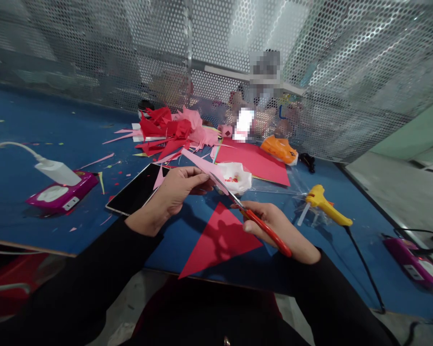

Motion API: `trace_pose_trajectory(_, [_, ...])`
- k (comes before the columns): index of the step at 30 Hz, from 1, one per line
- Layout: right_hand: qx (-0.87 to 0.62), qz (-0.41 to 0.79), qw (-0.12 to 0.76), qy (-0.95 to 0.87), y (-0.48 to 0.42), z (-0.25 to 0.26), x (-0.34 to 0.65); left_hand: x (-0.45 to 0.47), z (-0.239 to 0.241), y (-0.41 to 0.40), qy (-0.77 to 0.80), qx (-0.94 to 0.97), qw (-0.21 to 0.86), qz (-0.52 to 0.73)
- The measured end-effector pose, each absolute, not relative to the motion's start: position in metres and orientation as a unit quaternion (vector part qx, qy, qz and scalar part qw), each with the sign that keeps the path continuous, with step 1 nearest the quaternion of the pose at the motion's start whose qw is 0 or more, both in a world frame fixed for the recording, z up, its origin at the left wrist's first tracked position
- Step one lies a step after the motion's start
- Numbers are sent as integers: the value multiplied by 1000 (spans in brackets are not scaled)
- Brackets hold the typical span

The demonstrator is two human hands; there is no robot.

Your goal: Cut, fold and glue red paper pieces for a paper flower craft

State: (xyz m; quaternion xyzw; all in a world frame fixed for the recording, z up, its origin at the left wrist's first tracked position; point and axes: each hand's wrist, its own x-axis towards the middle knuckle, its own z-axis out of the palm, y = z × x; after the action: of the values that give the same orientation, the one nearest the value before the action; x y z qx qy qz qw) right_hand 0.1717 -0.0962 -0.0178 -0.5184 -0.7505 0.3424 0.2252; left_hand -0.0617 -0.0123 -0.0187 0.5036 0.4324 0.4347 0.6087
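My left hand pinches a pink paper strip and holds it up over the blue table. My right hand grips red-handled scissors, whose blades point up-left and meet the pink strip near my left fingertips. A red paper triangle lies flat on the table beneath both hands, its tip reaching the front edge.
A dark tablet lies left of my hands. A pile of red and pink paper scraps and a red sheet sit behind. A yellow glue gun, white cup, orange object and magenta power strips surround them. Perforated metal panel at back.
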Motion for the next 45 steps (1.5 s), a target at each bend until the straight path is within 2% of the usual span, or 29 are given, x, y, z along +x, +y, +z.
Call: trace_pose_trajectory(45, [-506,356,231,-751,-98,-14,175,-56,-17,-17,427,518,611,420])
